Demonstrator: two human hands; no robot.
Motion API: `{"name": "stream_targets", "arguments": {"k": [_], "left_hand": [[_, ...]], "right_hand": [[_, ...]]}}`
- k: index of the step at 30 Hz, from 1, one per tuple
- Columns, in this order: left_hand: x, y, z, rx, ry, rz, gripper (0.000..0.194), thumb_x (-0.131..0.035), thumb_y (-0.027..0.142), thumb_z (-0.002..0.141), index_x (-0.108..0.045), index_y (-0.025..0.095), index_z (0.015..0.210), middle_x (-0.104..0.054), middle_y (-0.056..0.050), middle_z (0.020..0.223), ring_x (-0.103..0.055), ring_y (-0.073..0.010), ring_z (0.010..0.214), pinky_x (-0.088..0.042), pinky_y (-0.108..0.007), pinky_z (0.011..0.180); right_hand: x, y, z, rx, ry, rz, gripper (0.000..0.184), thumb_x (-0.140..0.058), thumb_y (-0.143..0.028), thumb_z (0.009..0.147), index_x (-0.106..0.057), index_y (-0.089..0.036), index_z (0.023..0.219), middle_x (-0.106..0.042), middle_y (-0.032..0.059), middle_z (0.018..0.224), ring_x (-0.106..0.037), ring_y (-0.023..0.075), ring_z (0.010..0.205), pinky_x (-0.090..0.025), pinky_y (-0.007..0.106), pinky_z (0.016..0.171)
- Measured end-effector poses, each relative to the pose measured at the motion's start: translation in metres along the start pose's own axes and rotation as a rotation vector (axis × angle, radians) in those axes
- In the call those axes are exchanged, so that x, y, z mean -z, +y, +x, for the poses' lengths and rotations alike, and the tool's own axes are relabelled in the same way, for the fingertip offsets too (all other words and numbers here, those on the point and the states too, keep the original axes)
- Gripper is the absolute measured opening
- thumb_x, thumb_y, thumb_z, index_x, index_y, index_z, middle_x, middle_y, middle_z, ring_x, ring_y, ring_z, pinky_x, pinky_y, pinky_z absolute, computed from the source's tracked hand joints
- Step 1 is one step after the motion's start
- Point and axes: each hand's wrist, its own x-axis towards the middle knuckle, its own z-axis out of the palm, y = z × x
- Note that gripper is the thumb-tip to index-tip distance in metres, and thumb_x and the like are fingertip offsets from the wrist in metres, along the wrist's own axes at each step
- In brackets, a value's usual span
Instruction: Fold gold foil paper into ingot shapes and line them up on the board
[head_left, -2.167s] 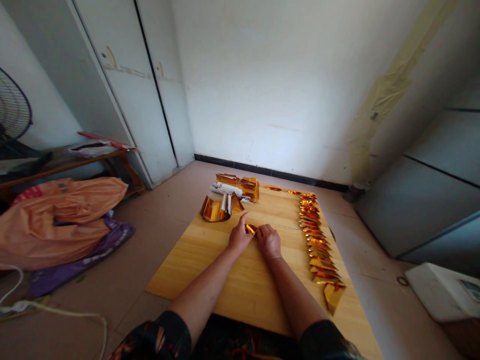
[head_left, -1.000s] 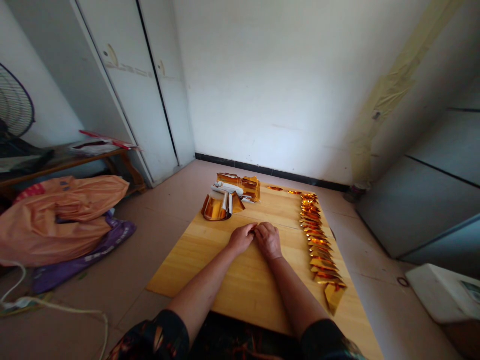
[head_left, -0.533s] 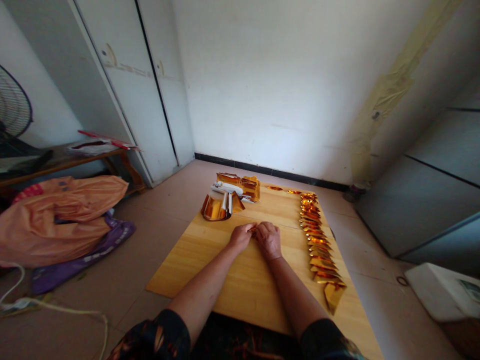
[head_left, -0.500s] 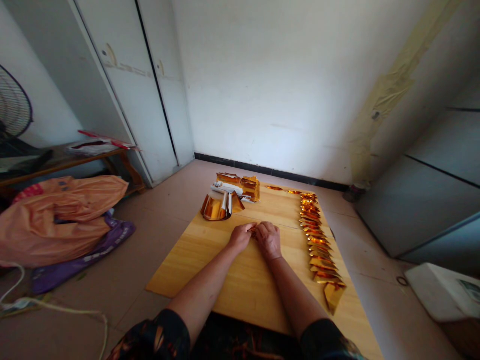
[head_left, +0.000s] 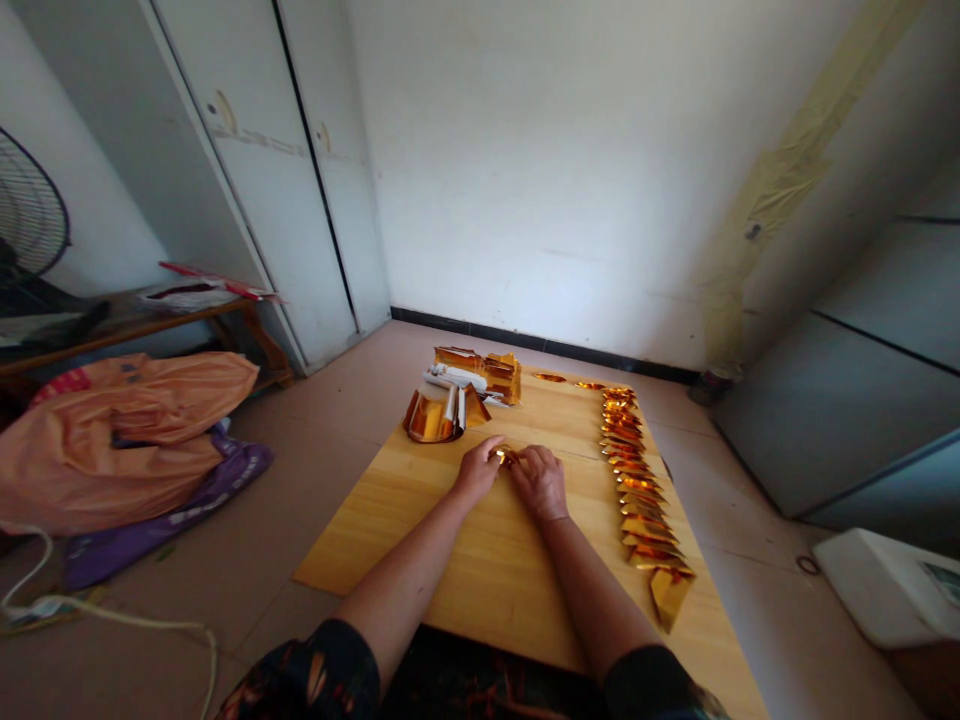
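Over the middle of the wooden board (head_left: 390,540), my left hand (head_left: 477,474) and my right hand (head_left: 540,480) meet around a small piece of gold foil paper (head_left: 504,456). Fingers of both hands are closed on it, and they cover most of its shape. Beyond my left hand lies a curled stack of gold foil sheets (head_left: 431,415) with white undersides. Behind that, more gold foil paper (head_left: 504,376) is piled. To the right of my right hand runs a long row of folded gold foil pieces (head_left: 637,470), overlapping one another.
Two small gold pieces (head_left: 551,377) lie along the board's far edge. On the left floor are an orange bag (head_left: 120,430) and a purple bag (head_left: 180,515), with a pale cable (head_left: 142,618) nearby. A white box (head_left: 885,590) stands at the right. Grey cabinets flank the wall.
My hands have parted slightly at the fingertips, and more of the shiny gold foil paper shows between them. The sheets and the row have stayed put.
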Motion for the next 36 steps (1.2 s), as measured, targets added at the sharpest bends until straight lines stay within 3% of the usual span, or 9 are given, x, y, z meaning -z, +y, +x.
{"name": "stream_targets", "arguments": {"k": [5,12,16,23,28,33,36], "left_hand": [[0.000,-0.001,-0.001,0.001,0.009,-0.048,0.054,-0.049,0.009,0.074,-0.053,0.014,0.128,-0.056,0.004,0.060,-0.048,-0.0073,0.047,-0.040,-0.018,0.049],[-0.008,0.002,-0.005,-0.034,0.109,-0.114,0.091,-0.062,0.008,0.063,-0.024,0.018,0.144,-0.059,0.006,0.065,-0.054,-0.0094,0.056,-0.042,-0.019,0.055],[-0.012,0.009,-0.007,-0.006,0.195,-0.109,0.098,-0.066,0.009,0.058,-0.022,0.021,0.145,-0.064,0.002,0.081,-0.058,-0.0112,0.066,-0.046,-0.021,0.062],[-0.023,0.013,-0.010,0.127,0.197,-0.357,0.101,-0.061,0.008,0.064,-0.004,0.020,0.147,-0.054,0.010,0.059,-0.054,-0.0082,0.049,-0.045,-0.018,0.053],[-0.023,0.011,-0.010,0.109,0.222,-0.247,0.099,-0.060,0.006,0.064,-0.008,0.021,0.147,-0.056,0.010,0.061,-0.054,-0.0086,0.050,-0.044,-0.018,0.051],[-0.016,0.017,-0.013,0.038,0.275,0.037,0.095,-0.067,0.008,0.063,-0.021,0.023,0.145,-0.068,-0.003,0.100,-0.061,-0.0116,0.067,-0.047,-0.020,0.063],[-0.016,0.019,-0.014,0.030,0.274,0.087,0.093,-0.066,0.008,0.065,-0.023,0.023,0.145,-0.068,-0.004,0.101,-0.061,-0.0124,0.069,-0.046,-0.020,0.063]], "right_hand": [[-0.001,0.006,-0.002,-0.029,0.021,0.032,0.014,-0.052,-0.022,0.085,-0.062,-0.020,0.075,-0.063,0.0043,0.085,-0.056,0.0159,0.084,-0.033,0.027,0.074],[-0.005,0.006,-0.002,0.008,0.023,0.001,0.015,-0.051,-0.020,0.087,-0.062,-0.019,0.076,-0.063,0.0036,0.081,-0.056,0.0154,0.081,-0.033,0.028,0.074],[-0.005,0.008,-0.001,0.010,0.038,0.021,0.017,-0.050,-0.020,0.088,-0.061,-0.019,0.076,-0.062,0.0041,0.081,-0.055,0.0151,0.079,-0.036,0.027,0.073],[-0.005,0.007,-0.001,-0.011,0.047,0.108,0.019,-0.045,-0.021,0.089,-0.059,-0.019,0.076,-0.059,0.0044,0.078,-0.053,0.0156,0.076,-0.042,0.026,0.071],[-0.006,0.006,-0.001,-0.035,0.058,0.094,0.020,-0.045,-0.021,0.089,-0.059,-0.020,0.075,-0.058,0.0036,0.076,-0.053,0.0154,0.075,-0.041,0.026,0.071],[-0.006,0.006,-0.001,-0.042,0.029,-0.026,0.019,-0.046,-0.020,0.089,-0.059,-0.019,0.075,-0.060,0.0040,0.078,-0.053,0.0156,0.076,-0.037,0.026,0.071],[-0.006,0.006,-0.001,-0.054,0.036,-0.065,0.018,-0.048,-0.019,0.089,-0.059,-0.018,0.075,-0.061,0.0037,0.078,-0.053,0.0156,0.077,-0.034,0.026,0.071]]}}
